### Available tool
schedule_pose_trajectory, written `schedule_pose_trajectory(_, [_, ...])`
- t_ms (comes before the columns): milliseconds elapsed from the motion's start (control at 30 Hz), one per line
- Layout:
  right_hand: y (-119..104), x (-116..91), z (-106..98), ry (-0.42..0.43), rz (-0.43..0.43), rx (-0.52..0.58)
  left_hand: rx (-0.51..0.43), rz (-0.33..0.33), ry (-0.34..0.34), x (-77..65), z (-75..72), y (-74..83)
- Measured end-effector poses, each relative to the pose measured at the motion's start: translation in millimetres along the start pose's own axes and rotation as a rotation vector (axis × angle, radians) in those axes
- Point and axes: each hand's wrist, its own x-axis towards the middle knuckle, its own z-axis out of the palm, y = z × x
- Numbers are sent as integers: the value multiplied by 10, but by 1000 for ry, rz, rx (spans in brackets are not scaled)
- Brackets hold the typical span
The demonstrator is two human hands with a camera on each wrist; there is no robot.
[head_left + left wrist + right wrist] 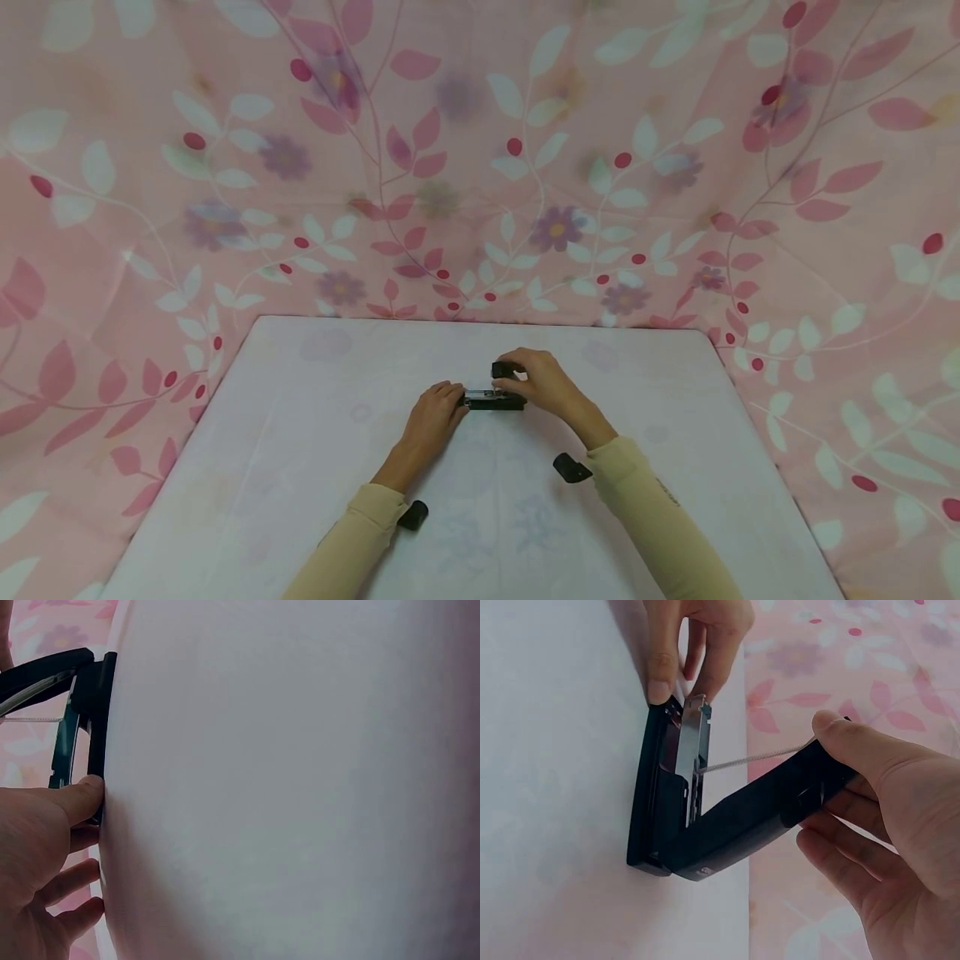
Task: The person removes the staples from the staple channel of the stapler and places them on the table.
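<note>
A black stapler (491, 400) lies on the white table (315, 433), near its middle. Its top cover (780, 799) is swung up and open. That bares the metal staple channel (691, 742) and a thin spring (757, 757). My right hand (821, 787) grips the raised cover between thumb and fingers. My left hand (681, 688) pinches the stapler's front end, thumb on the black base (646, 795) and fingers by the channel tip. In the left wrist view, the left hand (52, 847) has its thumb against the stapler (94, 712). Both hands (438, 408) (536, 377) meet at the stapler.
A pink floral cloth (480, 167) hangs behind the table and drapes round its sides. Black wrist cameras (572, 468) (412, 515) sit on both cream sleeves. The table's far edge (480, 321) runs just beyond the hands.
</note>
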Motion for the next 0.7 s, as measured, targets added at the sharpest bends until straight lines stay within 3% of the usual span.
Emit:
schedule_pose_trajectory(367, [75, -76, -100, 25, -23, 57, 14, -11, -22, 3, 0, -1])
schedule_pose_trajectory(700, [174, -133, -182, 19, 21, 82, 17, -12, -37, 10, -14, 15])
